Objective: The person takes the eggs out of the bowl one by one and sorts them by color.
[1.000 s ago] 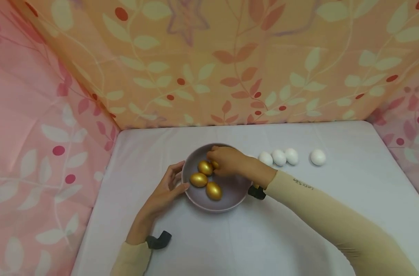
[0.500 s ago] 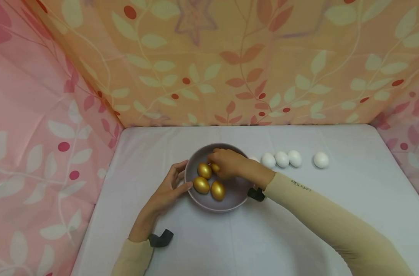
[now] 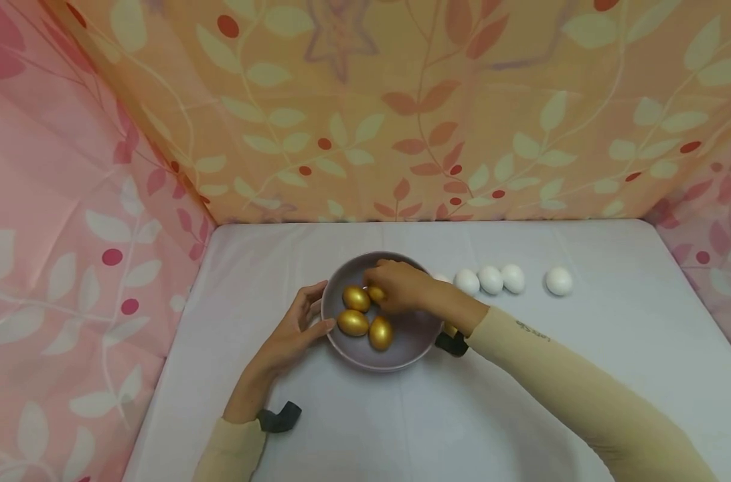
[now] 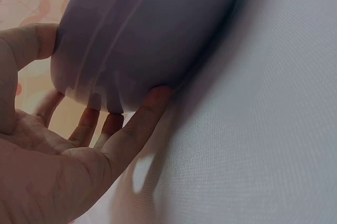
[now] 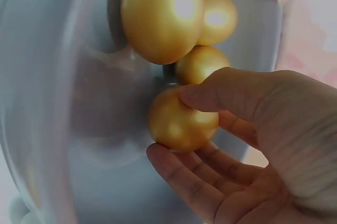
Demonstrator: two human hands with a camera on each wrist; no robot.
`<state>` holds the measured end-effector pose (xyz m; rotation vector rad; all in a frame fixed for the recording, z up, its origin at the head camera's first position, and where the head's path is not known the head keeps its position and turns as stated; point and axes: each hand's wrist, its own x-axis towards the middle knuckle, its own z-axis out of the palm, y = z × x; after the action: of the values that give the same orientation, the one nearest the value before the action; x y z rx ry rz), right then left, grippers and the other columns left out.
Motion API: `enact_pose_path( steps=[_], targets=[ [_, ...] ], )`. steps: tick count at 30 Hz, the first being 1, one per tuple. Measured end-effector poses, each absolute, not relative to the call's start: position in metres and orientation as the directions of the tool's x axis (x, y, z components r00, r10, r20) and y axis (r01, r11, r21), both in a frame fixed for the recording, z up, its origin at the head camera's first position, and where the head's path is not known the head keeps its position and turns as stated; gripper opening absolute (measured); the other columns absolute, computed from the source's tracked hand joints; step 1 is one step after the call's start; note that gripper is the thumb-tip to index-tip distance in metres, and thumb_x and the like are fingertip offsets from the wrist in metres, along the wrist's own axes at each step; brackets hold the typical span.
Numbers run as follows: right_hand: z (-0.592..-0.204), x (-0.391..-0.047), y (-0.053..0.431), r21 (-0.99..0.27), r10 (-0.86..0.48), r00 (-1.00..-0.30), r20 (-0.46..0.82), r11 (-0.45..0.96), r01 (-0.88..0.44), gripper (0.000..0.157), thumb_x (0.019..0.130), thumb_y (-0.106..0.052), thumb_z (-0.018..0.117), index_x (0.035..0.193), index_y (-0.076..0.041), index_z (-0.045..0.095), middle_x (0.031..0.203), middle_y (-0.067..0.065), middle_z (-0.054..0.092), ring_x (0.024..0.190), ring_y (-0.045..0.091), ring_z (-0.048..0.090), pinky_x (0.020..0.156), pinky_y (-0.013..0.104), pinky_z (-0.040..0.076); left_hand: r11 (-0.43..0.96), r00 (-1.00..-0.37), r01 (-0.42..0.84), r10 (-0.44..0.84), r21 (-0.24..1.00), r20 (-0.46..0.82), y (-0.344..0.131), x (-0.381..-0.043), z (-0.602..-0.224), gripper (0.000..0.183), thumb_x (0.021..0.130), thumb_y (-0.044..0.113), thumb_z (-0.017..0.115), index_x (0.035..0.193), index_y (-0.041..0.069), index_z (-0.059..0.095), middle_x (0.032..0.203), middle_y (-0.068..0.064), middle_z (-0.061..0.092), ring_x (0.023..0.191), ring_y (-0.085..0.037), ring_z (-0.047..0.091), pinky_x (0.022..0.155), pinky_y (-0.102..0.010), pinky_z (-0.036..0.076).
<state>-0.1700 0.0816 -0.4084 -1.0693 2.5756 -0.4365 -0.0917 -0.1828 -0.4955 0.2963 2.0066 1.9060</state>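
A mauve bowl stands on the table with several golden eggs in it. My left hand holds the bowl's left side, thumb at the rim. From the left wrist view, the fingertips press the bowl's outer wall. Inside the bowl my right hand pinches a golden egg between thumb and fingers. Beside that egg lie a large golden egg and two others. In the head view the right hand partly covers the held egg.
White eggs lie in a row right of the bowl, partly behind the right wrist. One more white egg sits apart, farther right. A white cloth covers the table. Patterned curtains enclose the back and sides.
The head view has shifted slightly. One golden egg near the bowl's left side has rolled a little toward the front. Both hands stay at the bowl, with the right still on its egg.
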Motion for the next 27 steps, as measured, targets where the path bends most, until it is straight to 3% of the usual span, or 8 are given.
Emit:
enact_pose_path(
  steps=[5,12,18,23,27],
  targets=[
    [-0.406,-0.165,0.089,-0.423,-0.717,-0.689,-0.104,0.659,-0.622,0.039,0.081,-0.004,0.076,0.12,-0.009,0.072,0.103,0.008,0.068,0.087,0.019,0.056,0.076,0.032,0.049,0.074,-0.912,-0.097,0.393,0.993,-0.118,-0.182,-0.092,-0.496,0.073,0.102,0.016,0.07,0.162,0.026,0.03,0.173,-0.004,0.026,0.162,-0.039,0.025,0.113,-0.032,0.046],
    [-0.407,-0.15,0.103,-0.537,-0.696,-0.718,-0.004,0.608,-0.585,0.043,0.085,-0.009,0.077,0.128,-0.008,0.069,0.118,0.01,0.066,0.101,0.022,0.059,0.091,0.038,0.051,0.077,-0.911,-0.105,0.392,0.992,-0.127,-0.182,-0.089,-0.496,0.073,0.101,0.017,0.071,0.162,0.027,0.03,0.173,-0.003,0.026,0.162,-0.039,0.024,0.114,-0.037,0.046],
    [-0.41,-0.141,0.118,-0.609,-0.641,-0.765,0.061,0.583,-0.537,0.044,0.085,-0.01,0.078,0.128,-0.012,0.068,0.123,0.008,0.064,0.1,0.019,0.058,0.086,0.034,0.051,0.064,-0.91,-0.104,0.395,0.992,-0.121,-0.182,-0.089,-0.492,0.073,0.101,0.017,0.071,0.161,0.028,0.031,0.173,-0.002,0.026,0.163,-0.039,0.023,0.111,-0.033,0.049],
    [-0.415,-0.134,0.129,-0.724,-0.593,-0.799,0.096,0.51,-0.465,0.043,0.088,-0.011,0.078,0.13,-0.013,0.066,0.123,0.006,0.065,0.109,0.019,0.065,0.087,0.034,0.06,0.065,-0.914,-0.1,0.388,0.993,-0.118,-0.183,-0.089,-0.493,0.073,0.101,0.015,0.07,0.162,0.025,0.03,0.173,-0.004,0.026,0.163,-0.039,0.023,0.109,-0.028,0.049],
    [-0.416,-0.125,0.139,-0.812,-0.554,-0.826,0.106,0.431,-0.394,0.044,0.091,-0.01,0.079,0.133,-0.014,0.064,0.125,0.006,0.063,0.117,0.022,0.066,0.091,0.036,0.063,0.076,-0.913,-0.092,0.392,0.993,-0.115,-0.183,-0.09,-0.494,0.073,0.101,0.016,0.07,0.162,0.026,0.031,0.173,-0.004,0.026,0.162,-0.04,0.024,0.111,-0.032,0.048]
  ],
)
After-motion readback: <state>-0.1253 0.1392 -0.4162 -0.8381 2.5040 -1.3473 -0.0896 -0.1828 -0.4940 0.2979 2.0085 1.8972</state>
